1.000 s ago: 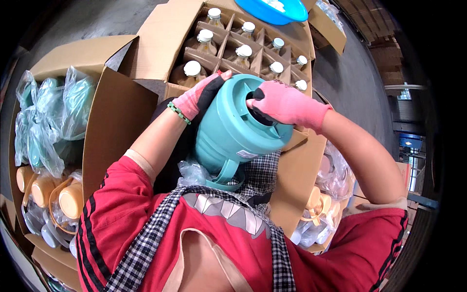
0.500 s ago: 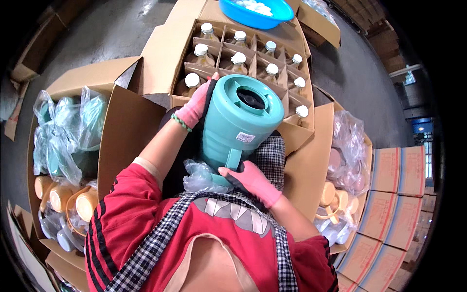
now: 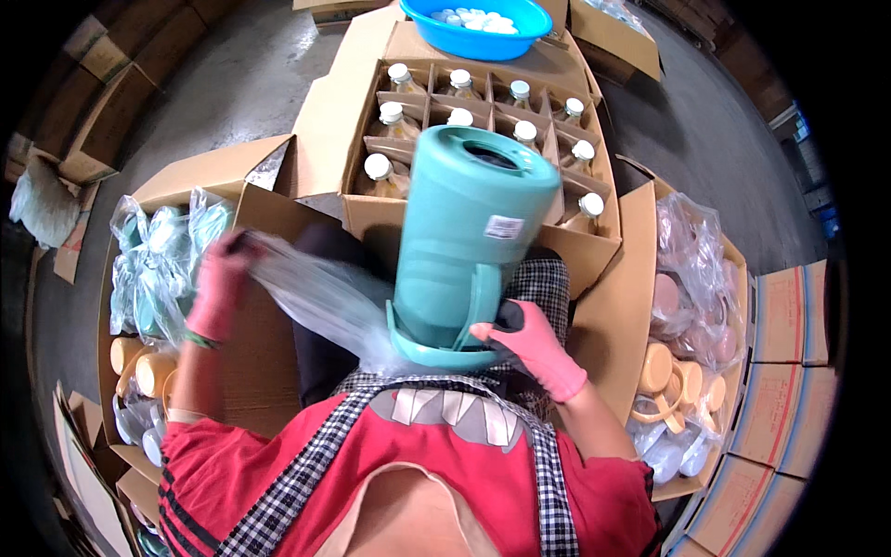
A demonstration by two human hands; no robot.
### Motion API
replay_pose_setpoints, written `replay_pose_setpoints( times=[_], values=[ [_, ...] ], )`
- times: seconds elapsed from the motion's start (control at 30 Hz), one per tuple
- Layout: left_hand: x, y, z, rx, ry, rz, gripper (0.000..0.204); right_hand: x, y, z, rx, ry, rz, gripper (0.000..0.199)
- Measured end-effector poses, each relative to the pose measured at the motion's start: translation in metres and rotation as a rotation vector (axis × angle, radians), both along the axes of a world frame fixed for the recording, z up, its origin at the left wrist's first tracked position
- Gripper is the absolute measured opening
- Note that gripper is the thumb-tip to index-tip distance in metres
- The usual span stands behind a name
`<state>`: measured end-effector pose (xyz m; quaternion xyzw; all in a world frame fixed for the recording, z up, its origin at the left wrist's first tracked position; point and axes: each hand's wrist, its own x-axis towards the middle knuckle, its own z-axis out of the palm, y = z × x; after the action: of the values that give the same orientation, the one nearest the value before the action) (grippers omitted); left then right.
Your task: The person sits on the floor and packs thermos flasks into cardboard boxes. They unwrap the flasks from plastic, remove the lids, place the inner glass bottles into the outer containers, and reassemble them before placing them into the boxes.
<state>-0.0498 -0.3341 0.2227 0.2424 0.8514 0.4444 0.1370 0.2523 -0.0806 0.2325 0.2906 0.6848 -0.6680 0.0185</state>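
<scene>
Straight in front of the person, the teal jug (image 3: 455,237) blocks the middle and cuts across the near side of the bottle carton (image 3: 367,219), while the clear plastic bag (image 3: 325,299), stretched from the left hand (image 3: 220,283) toward the jug's base, bars the low way over the lap. A hand could slip in above that bag, between the jug and the left carton's brown flap (image 3: 269,362); opposite, the right hand (image 3: 534,345) crowds the jug's lower side, with another raised flap (image 3: 608,334) walling it in beyond.

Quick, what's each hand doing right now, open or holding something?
Left hand: closed on the clear plastic bag, slightly blurred.
Right hand: holding the teal jug low down.
</scene>
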Motion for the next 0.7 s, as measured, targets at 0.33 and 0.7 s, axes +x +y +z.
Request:
replay_pose_setpoints(
  times=[0.33,0.7],
  values=[
    [-0.154,-0.118,0.187,1.153,0.181,0.143,0.025,-0.004,-0.018,-0.026,0.064,0.159,-0.098,0.027],
    [0.078,0.096,0.097,0.582,1.038,-0.493,0.014,-0.038,-0.005,0.064,0.1,0.637,-0.343,0.026]
  ],
)
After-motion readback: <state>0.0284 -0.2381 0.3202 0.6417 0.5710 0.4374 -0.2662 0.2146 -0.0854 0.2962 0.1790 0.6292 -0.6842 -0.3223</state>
